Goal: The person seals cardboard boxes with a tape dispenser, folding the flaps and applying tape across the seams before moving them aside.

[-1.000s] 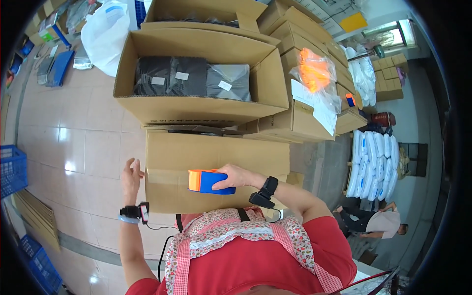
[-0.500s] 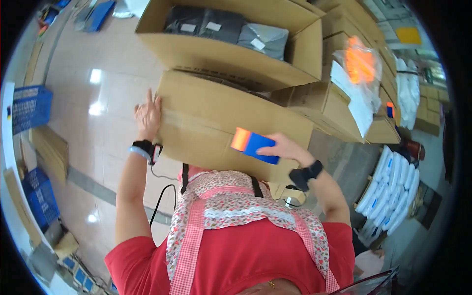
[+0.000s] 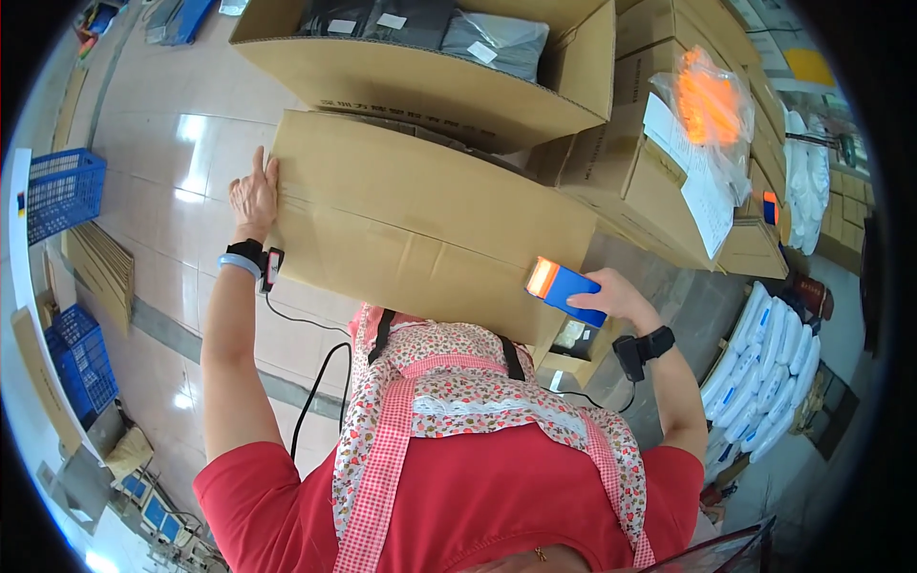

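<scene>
Probable tape dispenser (image 3: 565, 287), blue and orange, in right hand (image 3: 619, 294), over near right corner of cardboard box (image 3: 411, 224). Right fingers closed round blue body, orange end left free. Left hand (image 3: 253, 199) at box's left edge, fingers apart, gripping nothing; can't tell if touching. Expect dispenser light, stiff, smooth; hold by blue body, clear of orange end. Expect box stiff at edges, softer mid-panel; take low at opposite sides. Can't judge its weight. Note dark printed characters on near wall of open box (image 3: 344, 72) behind; white labels (image 3: 482, 52) on dark packs (image 3: 521, 46), too small to read. Same for printed paper (image 3: 709, 205) at right.
</scene>
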Demonstrator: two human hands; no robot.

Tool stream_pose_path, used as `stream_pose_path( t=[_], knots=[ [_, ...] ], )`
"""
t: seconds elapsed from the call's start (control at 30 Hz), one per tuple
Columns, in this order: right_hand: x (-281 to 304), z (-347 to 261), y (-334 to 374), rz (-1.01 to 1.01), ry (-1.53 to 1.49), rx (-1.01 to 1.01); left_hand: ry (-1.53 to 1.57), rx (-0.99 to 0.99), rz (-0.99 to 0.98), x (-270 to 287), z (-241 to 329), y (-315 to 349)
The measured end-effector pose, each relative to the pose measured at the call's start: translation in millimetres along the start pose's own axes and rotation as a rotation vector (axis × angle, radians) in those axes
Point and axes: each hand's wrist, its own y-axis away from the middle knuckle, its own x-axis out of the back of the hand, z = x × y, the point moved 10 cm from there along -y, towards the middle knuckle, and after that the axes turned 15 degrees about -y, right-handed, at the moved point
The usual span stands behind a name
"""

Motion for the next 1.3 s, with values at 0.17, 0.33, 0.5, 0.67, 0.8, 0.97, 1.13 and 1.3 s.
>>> stream_pose_path(
  t=[0.17, 0.33, 0.5, 0.67, 0.8, 0.97, 1.13, 1.3],
  knots=[
    [2, 3, -13, 0.026, 0.176, -0.037, -0.014, -0.089, 0.511, 65, 55, 29],
    [3, 6, -10, 0.061, 0.227, -0.002, 0.317, -0.605, 0.223, 107, 272, 125],
    [4, -2, -1, 0.092, 0.237, 0.046, 0.197, -0.658, 0.172, 94, 333, 149],
    [24, 40, 25, 0.093, 0.114, 0.155, 0.101, -0.688, 0.2, 93, 342, 152],
    [61, 93, 63, 0.047, 0.161, 0.103, 0.053, -0.666, 0.199, 92, 342, 152],
    [92, 141, 89, 0.112, 0.174, 0.121, 0.02, -0.665, 0.21, 92, 346, 154],
    [97, 162, 80, 0.101, 0.207, 0.051, 0.004, -0.654, 0.217, 91, 347, 153],
    [86, 170, 36, 0.194, 0.285, 0.091, -0.019, -0.655, 0.203, 91, 352, 150]
  ],
)
